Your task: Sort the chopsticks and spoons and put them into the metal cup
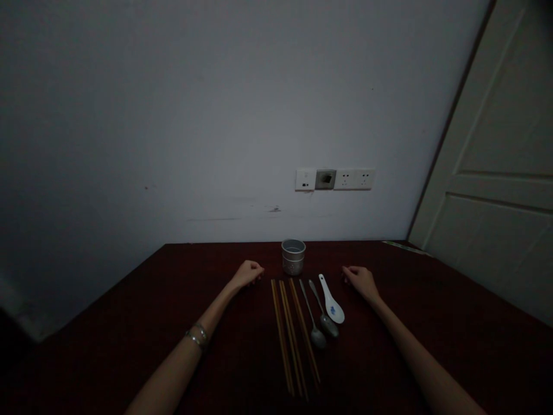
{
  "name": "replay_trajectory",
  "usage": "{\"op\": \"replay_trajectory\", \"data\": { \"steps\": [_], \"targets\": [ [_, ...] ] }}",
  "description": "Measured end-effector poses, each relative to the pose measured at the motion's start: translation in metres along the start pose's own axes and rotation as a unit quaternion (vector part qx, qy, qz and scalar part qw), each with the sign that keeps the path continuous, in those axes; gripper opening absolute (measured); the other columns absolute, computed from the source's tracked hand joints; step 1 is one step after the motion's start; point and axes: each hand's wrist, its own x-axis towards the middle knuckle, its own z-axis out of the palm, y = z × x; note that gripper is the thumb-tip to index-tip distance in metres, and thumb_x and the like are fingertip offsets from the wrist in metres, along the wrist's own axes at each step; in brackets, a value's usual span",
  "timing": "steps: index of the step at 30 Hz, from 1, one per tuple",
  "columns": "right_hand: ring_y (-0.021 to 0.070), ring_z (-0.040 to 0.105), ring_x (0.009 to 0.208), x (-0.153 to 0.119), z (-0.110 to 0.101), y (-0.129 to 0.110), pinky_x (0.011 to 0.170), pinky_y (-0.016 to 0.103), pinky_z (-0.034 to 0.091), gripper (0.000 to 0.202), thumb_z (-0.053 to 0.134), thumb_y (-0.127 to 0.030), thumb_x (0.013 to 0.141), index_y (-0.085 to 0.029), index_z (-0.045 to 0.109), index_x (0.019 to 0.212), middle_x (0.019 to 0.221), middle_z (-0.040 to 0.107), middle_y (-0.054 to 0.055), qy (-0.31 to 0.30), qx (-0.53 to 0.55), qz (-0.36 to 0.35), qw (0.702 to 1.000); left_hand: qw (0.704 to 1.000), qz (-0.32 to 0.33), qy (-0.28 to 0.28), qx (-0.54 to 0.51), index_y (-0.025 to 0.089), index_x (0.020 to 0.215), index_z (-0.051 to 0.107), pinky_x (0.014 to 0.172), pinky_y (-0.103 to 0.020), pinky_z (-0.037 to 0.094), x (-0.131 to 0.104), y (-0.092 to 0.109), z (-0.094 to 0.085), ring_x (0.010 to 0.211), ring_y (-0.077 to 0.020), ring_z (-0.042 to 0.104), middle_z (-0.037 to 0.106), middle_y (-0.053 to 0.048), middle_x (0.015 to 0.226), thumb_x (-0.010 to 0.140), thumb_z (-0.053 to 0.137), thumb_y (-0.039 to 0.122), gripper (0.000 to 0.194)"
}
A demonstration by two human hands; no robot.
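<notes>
Head view: we rest left hand [247,273] and right hand [360,280] curled, holding nothing, flanking chopsticks [294,334], spoons [318,314], cup [293,256] on bench [129,323]; grip chopsticks mid-length, we judge.

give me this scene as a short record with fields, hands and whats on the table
surface: dark red table against a pale wall
left hand: resting on the table, fingers curled, holding nothing, left of the chopsticks
right hand: resting on the table, holding nothing, right of the ceramic spoon
container: metal cup, upright, between the hands
utensils: chopsticks, two metal spoons, ceramic spoon, lying side by side
</notes>
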Motion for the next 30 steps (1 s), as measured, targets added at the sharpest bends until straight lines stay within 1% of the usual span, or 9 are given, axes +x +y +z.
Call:
{"op": "replay_trajectory", "data": {
  "steps": [4,7,11,16,20,23,25,28,30],
  "targets": [
    [0.0147,0.054,0.047,-0.001,-0.001,-0.003,0.049,0.023,0.036,0.043,0.04,-0.048,0.074,-0.017,0.059,0.052,0.047,0.059,0.003,0.007,-0.004,-0.002,1.0,0.999,-0.019,-0.001,0.041,0.012,0.065,0.059,0.034,-0.016,0.026,-0.008,0.012,0.001,0.034,-0.0048,0.039,0.053,0.001,0.053,0.07,0.046,0.025,0.019],
    [0.0154,0.055,0.048,-0.002,-0.001,-0.004,0.049,0.024,0.037,0.042,0.041,-0.048,0.075,-0.017,0.061,0.055,0.048,0.06,0.003,0.004,0.001,0.002,1.0,0.998,-0.011,-0.016,0.056,0.011,0.063,0.06,0.036,-0.017,0.027,-0.013,0.021,0.003,0.034,-0.005,0.038,0.053,0.001,0.051,0.07,0.045,0.023,0.021],
    [0.0159,0.056,0.05,-0.002,0.0,-0.003,0.049,0.023,0.037,0.042,0.04,-0.048,0.075,-0.017,0.062,0.058,0.05,0.061,0.003,-0.002,0.004,0.004,1.0,0.996,-0.006,-0.021,0.082,0.011,0.061,0.06,0.038,-0.018,0.029,-0.016,0.023,0.009,0.036,-0.0065,0.04,0.054,0.0,0.049,0.069,0.046,0.024,0.02],
    [0.0151,0.056,0.05,-0.002,0.001,-0.003,0.049,0.023,0.036,0.041,0.039,-0.047,0.075,-0.017,0.061,0.056,0.051,0.061,0.002,-0.005,-0.012,-0.002,1.0,0.991,0.002,-0.052,0.122,0.011,0.059,0.06,0.039,-0.018,0.03,-0.013,0.022,0.013,0.037,-0.0068,0.042,0.056,0.0,0.05,0.068,0.049,0.027,0.021],
    [0.0146,0.054,0.048,-0.002,0.001,-0.004,0.049,0.023,0.035,0.041,0.039,-0.046,0.075,-0.018,0.059,0.054,0.048,0.059,0.002,0.002,-0.025,-0.005,1.0,0.984,-0.001,-0.074,0.161,0.012,0.058,0.061,0.04,-0.019,0.032,-0.005,0.032,0.013,0.038,-0.0073,0.043,0.057,-0.001,0.05,0.065,0.05,0.025,0.019],
    [0.0146,0.054,0.049,-0.002,0.001,-0.003,0.051,0.023,0.035,0.042,0.039,-0.046,0.076,-0.018,0.058,0.053,0.048,0.059,0.002,0.002,-0.026,-0.009,1.0,0.974,-0.012,-0.097,0.203,0.013,0.054,0.061,0.043,-0.02,0.035,-0.001,0.041,0.014,0.04,-0.0088,0.046,0.058,-0.002,0.05,0.064,0.053,0.028,0.02],
    [0.0148,0.054,0.049,-0.001,0.001,-0.002,0.051,0.023,0.035,0.042,0.039,-0.047,0.076,-0.018,0.059,0.053,0.049,0.059,0.002,0.001,-0.022,-0.011,1.0,0.967,-0.02,-0.09,0.236,0.014,0.052,0.06,0.046,-0.02,0.036,-0.001,0.045,0.015,0.044,-0.0101,0.05,0.06,-0.002,0.051,0.063,0.055,0.029,0.019],
    [0.0149,0.054,0.049,0.0,0.002,0.0,0.05,0.023,0.035,0.042,0.039,-0.047,0.076,-0.017,0.06,0.056,0.05,0.06,0.002,-0.001,-0.015,-0.007,1.0,0.957,-0.03,-0.061,0.281,0.016,0.049,0.059,0.049,-0.021,0.038,-0.006,0.048,0.016,0.052,-0.0135,0.056,0.062,-0.003,0.053,0.06,0.057,0.03,0.018],
    [0.0152,0.054,0.049,0.0,0.002,0.001,0.05,0.023,0.036,0.041,0.04,-0.047,0.076,-0.017,0.061,0.058,0.05,0.06,0.003,-0.002,-0.007,-0.003,1.0,0.954,-0.035,-0.064,0.29,0.017,0.047,0.058,0.05,-0.022,0.039,-0.011,0.049,0.016,0.053,-0.015,0.057,0.062,-0.004,0.054,0.061,0.057,0.032,0.022]
  ]
}}
